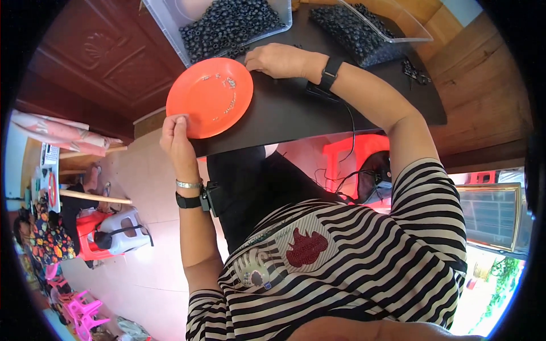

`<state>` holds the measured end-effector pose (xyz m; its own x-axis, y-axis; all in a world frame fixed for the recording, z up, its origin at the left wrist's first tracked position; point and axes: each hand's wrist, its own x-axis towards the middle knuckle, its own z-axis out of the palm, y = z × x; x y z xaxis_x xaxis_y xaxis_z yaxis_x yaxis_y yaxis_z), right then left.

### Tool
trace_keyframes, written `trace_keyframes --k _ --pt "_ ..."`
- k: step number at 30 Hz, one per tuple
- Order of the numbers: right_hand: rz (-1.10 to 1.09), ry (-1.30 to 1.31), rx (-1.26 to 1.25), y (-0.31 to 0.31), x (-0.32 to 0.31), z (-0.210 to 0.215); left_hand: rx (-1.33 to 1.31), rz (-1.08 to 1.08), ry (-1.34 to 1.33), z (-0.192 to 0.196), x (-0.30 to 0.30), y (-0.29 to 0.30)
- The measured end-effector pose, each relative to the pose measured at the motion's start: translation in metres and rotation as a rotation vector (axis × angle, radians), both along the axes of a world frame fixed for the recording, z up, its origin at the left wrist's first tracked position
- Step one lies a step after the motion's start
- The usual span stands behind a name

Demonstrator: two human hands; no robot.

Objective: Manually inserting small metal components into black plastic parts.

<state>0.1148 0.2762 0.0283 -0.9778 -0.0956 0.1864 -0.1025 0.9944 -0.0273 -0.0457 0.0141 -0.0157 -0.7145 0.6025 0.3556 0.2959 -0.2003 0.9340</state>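
A round orange plate (196, 105) is held over the near left edge of the dark table, with small silvery bits (230, 102) scattered in a curve on it. My left hand (178, 139) grips its near left rim, thumb on top. My right hand (278, 60) is at the far right rim, fingers curled and their tips against the edge; the undersides of those fingers are hidden. Just beyond the plate, a clear plastic bin (287, 14) holds many small black ring-shaped parts (230, 25). More black parts fill a second clear bin (406, 40) behind my right forearm.
The dark tabletop (284, 113) carries a cable (352, 125) and a small black cluster (415, 73) at the right. Under it stands a red stool (369, 148) with a black bag. Off to the left, another person (54, 233) is near red and grey chairs (122, 233) and pink stools (85, 312).
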Motion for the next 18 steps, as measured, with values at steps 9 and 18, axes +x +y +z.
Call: trace_keyframes --k 9,18 --pt "-0.142 0.245 -0.349 0.014 0.003 0.009 -0.088 -0.045 0.042 0.023 0.016 -0.011" --pt "-0.030 0.148 -0.753 -0.023 -0.008 0.029 -0.111 -0.121 -0.022 0.020 0.033 -0.017"
